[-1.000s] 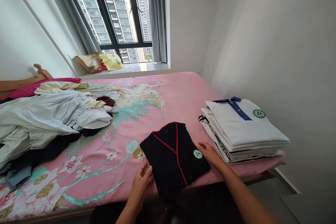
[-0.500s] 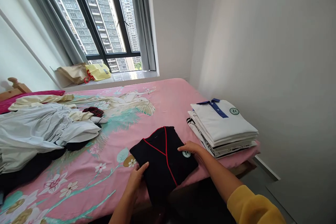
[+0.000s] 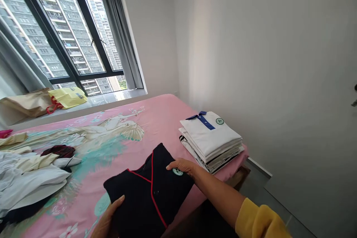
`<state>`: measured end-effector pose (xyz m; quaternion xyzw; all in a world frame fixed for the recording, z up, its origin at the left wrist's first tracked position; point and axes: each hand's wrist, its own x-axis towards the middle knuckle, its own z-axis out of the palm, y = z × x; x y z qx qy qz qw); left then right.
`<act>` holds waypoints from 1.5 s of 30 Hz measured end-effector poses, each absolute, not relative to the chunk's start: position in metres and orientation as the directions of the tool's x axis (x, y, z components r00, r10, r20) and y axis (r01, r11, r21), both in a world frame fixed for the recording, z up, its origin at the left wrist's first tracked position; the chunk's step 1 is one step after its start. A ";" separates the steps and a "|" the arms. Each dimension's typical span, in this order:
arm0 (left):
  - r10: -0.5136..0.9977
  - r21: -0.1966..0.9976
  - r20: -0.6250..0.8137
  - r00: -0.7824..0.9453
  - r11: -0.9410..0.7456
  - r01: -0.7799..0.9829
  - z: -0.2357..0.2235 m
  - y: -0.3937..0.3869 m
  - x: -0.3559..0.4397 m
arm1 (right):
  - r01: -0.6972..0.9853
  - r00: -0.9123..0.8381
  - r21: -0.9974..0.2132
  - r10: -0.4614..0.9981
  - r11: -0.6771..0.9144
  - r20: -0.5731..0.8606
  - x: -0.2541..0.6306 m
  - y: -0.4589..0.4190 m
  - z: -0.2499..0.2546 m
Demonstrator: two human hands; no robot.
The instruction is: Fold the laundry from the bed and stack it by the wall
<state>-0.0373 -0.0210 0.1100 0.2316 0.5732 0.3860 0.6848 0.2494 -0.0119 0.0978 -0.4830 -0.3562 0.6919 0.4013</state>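
Note:
A folded black garment (image 3: 145, 193) with red trim and a round green badge sits at the near edge of the pink bed (image 3: 156, 126). My left hand (image 3: 107, 221) grips its left edge, thumb on top of the cloth. My right hand (image 3: 182, 165) holds its right edge beside the badge, fingers curled over the fabric. To the right stands a stack of folded clothes (image 3: 210, 143) topped by a white polo shirt with a blue collar. It lies a short way from my right hand.
A heap of unfolded pale and dark clothes (image 3: 30, 178) covers the bed's left side. Brown and yellow bags (image 3: 47, 100) rest on the window sill. A white wall runs along the right, with grey floor (image 3: 279, 200) below it.
The view has swung right and tilted. Both hands have closed on the black garment's edges, and it now sits lower left in view, farther from the stack.

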 end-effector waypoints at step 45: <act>0.691 0.893 -0.440 0.574 0.404 0.199 0.156 0.016 0.291 | -0.010 0.239 -0.977 0.948 -0.213 -0.209 0.605 -0.046 0.131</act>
